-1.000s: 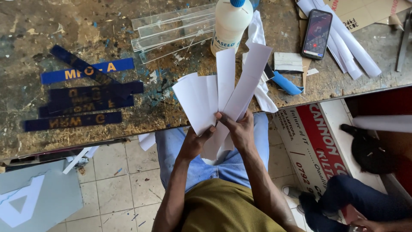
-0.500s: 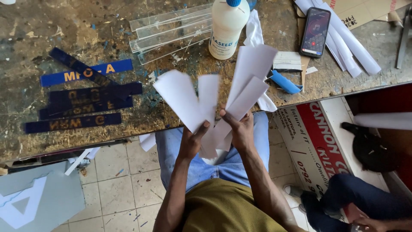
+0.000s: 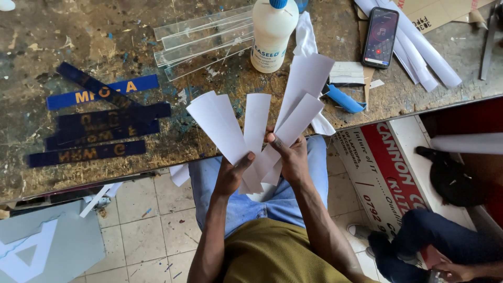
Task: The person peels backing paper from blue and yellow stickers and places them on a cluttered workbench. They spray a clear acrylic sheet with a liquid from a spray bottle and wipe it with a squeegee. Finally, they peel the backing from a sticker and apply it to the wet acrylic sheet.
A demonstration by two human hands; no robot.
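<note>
- Wood workbench [image 3: 63,31], scarred top w/ paint flecks & blue smears, fills upper part of view; front edge runs across the middle.
- Red & white signboard [image 3: 390,173], big block lettering, leans below bench edge at right, tilted; another person's legs in dark trousers [image 3: 440,241] just beside it.
- Grey panel [image 3: 47,251] w/ pale letter-shaped cutout lies on tiled floor, bottom left.
- White paper strips [image 3: 257,126], fanned out in several leaves, held upright over bench edge, centre; bottom ends bunched together.
- Left hand [image 3: 230,175] clamped on lower part of the fan, thumb pressed on front of strips.
- Right hand [image 3: 291,157] also closed on strips, just beside the left one, thumb across the front; hands nearly touching.
- Dark blue sign strips [image 3: 99,123], long & narrow, stacked in rows on bench at left; top one brighter blue w/ yellow letters, another dark strip lying slanted over it.
- Clear acrylic strips [image 3: 201,39], loose overlapping pile, top centre, next to bottle.
- White paper rolls [image 3: 419,50], slanted, top right, beside phone.
- White glue bottle [image 3: 271,34] w/ blue cap & printed label, upright, above the fan.
- Cardboard piece [image 3: 435,10], brown w/ red print, top right corner.
- Black phone [image 3: 380,36], screen lit, lies right of bottle.
- Blue knife handle [image 3: 343,99], near bench edge, right of fan.
</note>
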